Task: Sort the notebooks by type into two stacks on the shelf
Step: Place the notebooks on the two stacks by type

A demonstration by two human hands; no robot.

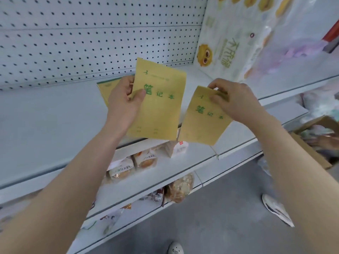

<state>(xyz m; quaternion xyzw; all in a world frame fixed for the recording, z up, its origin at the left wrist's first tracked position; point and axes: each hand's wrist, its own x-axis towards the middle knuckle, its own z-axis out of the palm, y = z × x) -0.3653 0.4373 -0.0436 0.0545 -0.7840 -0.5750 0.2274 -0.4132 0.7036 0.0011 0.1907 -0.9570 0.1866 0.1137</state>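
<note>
Two bare hands are holding thin paper notebooks in the air in front of a white metal shelf (pixel 45 116). Its back panel (pixel 91 33) is white pegboard, dotted with even rows of small dark holes.

The left hand (pixel 124 101) is curling round a small fan of notebooks, with its thumb pressing on the cover of the front notebook (pixel 157 114). A rear notebook (pixel 103 90) is peeking out to the left of the knuckles. The covers are matte, kraft-yellow, rectangular and bowing slightly. The front cover is showing a tiny green logo at the top, a faint green line too small to read, and large green characters, 笔记本, across the middle.

Beneath it, on a lower shelf, clear plastic packets of round buns (pixel 145 160) are lying; one label is beginning 红豆.

Just beside the front notebook, the right hand (pixel 236 99) is pinching the top edge of a single notebook (pixel 203 121) between thumb and fingertips. This notebook is hanging tilted and carrying the same logo and 笔记本.

Further right, a glossy plastic-wrapped pack (pixel 229 43) is standing on the shelf. It is showing a furry yellow cartoon face with big brown eyes and stylised green characters that cannot be read surely.

At the far right, a brown cardboard box (pixel 311 143) is sitting open, and a white shoe (pixel 277 209) is resting on the grey floor.
</note>
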